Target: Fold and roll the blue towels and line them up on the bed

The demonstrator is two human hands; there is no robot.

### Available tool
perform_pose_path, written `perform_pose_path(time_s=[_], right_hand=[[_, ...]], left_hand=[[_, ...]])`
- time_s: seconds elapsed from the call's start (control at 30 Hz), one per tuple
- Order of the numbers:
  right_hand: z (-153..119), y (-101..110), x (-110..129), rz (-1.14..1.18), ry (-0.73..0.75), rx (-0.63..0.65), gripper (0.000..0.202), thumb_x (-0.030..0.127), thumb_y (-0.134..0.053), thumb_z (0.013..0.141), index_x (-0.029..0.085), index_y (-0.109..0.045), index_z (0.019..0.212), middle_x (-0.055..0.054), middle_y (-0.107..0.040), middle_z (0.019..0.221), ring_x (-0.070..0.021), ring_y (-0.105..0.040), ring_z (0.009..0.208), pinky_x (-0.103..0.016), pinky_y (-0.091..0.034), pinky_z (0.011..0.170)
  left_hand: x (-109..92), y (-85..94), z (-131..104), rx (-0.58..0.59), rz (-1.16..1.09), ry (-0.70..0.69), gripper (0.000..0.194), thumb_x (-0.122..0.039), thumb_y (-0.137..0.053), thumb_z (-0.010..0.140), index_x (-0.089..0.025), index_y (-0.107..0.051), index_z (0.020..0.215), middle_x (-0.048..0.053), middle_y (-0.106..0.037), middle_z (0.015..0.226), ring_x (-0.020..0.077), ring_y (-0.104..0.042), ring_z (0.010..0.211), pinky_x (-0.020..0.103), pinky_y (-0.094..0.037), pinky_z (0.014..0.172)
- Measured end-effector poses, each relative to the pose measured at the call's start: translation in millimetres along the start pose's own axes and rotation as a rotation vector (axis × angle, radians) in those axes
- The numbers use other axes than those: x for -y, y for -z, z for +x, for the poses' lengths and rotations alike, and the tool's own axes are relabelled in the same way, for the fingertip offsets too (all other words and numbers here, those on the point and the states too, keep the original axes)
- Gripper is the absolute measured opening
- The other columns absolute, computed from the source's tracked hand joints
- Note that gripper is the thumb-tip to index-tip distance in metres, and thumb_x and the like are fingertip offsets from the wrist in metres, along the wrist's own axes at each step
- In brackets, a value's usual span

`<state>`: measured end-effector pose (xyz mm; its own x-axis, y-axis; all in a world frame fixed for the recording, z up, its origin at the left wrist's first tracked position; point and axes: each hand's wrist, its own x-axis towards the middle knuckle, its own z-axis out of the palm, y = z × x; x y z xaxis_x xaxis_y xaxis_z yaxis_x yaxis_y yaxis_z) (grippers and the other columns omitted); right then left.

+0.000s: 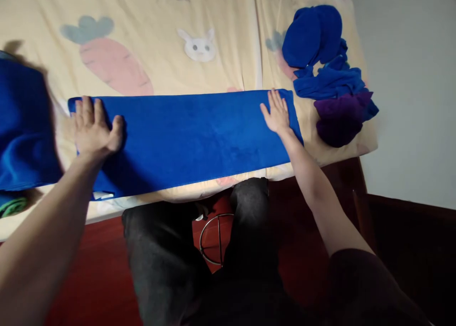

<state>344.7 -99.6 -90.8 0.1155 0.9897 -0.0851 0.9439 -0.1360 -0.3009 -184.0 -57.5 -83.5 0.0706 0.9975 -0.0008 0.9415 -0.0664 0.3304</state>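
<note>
A blue towel (199, 136) lies flat as a long strip along the near edge of the bed, with a white label (103, 196) at its lower left corner. Flat on its left end rests my left hand (93, 129), fingers spread and thumb out to the side. My right hand (276, 113) presses on the towel's right end, palm down, fingers stretched toward the far edge. Neither hand grips anything. The towel looks smooth, with faint darker marks right of its middle.
On the left sits a blue cloth pile (24, 126), with a green-edged roll (13, 205) below it. Crumpled blue cloths (313, 36) and a purple cloth (342, 117) lie at the right. A patterned cream sheet (164, 45) covers the bed. A metal ring frame (201, 240) stands between my legs.
</note>
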Motion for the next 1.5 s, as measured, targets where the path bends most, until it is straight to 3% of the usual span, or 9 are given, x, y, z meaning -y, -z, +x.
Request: perform_pose_path(time_s=[0.13,0.27,0.37,0.57,0.67,0.8,1.13,1.3,1.5], right_hand=[[11,10,-47,-0.026,-0.095,-0.063,0.071,0.053,-0.027,0.110,0.017,-0.021,0.171,-0.008,-0.025,0.177,-0.0284,-0.015,0.166,-0.060,-0.008,0.135],[14,9,-41,-0.028,-0.158,-0.077,0.070,0.048,-0.025,0.110,0.013,-0.024,0.170,-0.011,-0.024,0.177,-0.0309,-0.013,0.166,-0.064,-0.003,0.134],[5,6,5,-0.046,-0.139,-0.118,0.070,0.044,-0.026,0.110,0.008,-0.027,0.169,-0.013,-0.023,0.177,-0.0332,-0.008,0.167,-0.065,0.003,0.133],[-65,-34,151,0.004,0.229,-0.009,0.071,0.039,-0.033,0.108,0.018,-0.015,0.173,0.002,-0.016,0.178,-0.0270,-0.001,0.167,-0.053,0.008,0.137],[-98,-55,182,0.064,0.290,0.066,0.069,0.035,-0.033,0.107,0.025,-0.014,0.173,0.006,-0.020,0.176,-0.0212,-0.007,0.167,-0.048,0.003,0.138],[-114,-49,157,0.136,0.233,0.081,0.067,0.038,-0.029,0.108,0.025,-0.016,0.173,0.005,-0.023,0.175,-0.0199,-0.013,0.166,-0.049,0.000,0.139],[-139,0,8,0.010,-0.027,-0.053,0.065,0.044,-0.023,0.110,0.024,-0.021,0.172,-0.004,-0.027,0.176,-0.0259,-0.018,0.166,-0.061,-0.012,0.135],[-144,5,-31,-0.099,-0.183,-0.112,0.064,0.039,-0.021,0.109,0.018,-0.027,0.170,-0.012,-0.027,0.176,-0.0258,-0.019,0.165,-0.061,-0.019,0.132],[-142,-2,-34,-0.086,-0.188,-0.194,0.064,0.035,-0.025,0.107,0.018,-0.031,0.168,-0.015,-0.030,0.174,-0.0275,-0.023,0.164,-0.065,-0.021,0.131]], left_hand=[[6,7.7,12,0.030,0.060,0.064,0.093,-0.064,-0.024,0.101,0.002,-0.020,0.166,0.024,-0.015,0.176,0.0345,-0.011,0.165,0.058,-0.011,0.133],[-1,10.7,13,0.009,0.056,0.075,0.089,-0.056,-0.025,0.102,0.007,-0.021,0.164,0.027,-0.014,0.175,0.0377,-0.009,0.165,0.064,-0.009,0.131],[-32,6.8,2,-0.010,0.013,-0.024,0.087,-0.051,-0.031,0.101,0.010,-0.023,0.162,0.029,-0.012,0.175,0.0404,-0.005,0.165,0.067,-0.002,0.130],[-151,-37.0,-60,0.121,-0.144,-0.330,0.080,-0.053,-0.036,0.102,-0.014,-0.022,0.170,0.010,-0.012,0.179,0.0303,0.001,0.167,0.059,-0.001,0.135],[-176,-59.6,-92,0.155,-0.194,-0.381,0.072,-0.048,-0.030,0.104,-0.022,-0.024,0.171,0.007,-0.022,0.177,0.0270,-0.008,0.167,0.057,-0.003,0.135],[-140,-56.5,-109,0.114,-0.194,-0.291,0.069,-0.047,-0.031,0.104,-0.022,-0.031,0.169,0.007,-0.017,0.178,0.0290,-0.009,0.167,0.059,-0.003,0.135],[-1,-3.5,-129,-0.071,-0.004,0.015,0.078,-0.055,-0.028,0.104,-0.008,-0.032,0.166,0.019,-0.020,0.176,0.0307,-0.014,0.166,0.058,-0.012,0.133],[19,0.9,-136,-0.046,0.015,0.058,0.078,-0.053,-0.027,0.106,-0.003,-0.028,0.166,0.021,-0.018,0.176,0.0303,-0.011,0.166,0.057,-0.011,0.133],[21,-0.8,-133,-0.027,-0.001,0.114,0.077,-0.054,-0.026,0.105,-0.011,-0.025,0.169,0.018,-0.016,0.177,0.0288,-0.009,0.167,0.059,-0.007,0.133]])
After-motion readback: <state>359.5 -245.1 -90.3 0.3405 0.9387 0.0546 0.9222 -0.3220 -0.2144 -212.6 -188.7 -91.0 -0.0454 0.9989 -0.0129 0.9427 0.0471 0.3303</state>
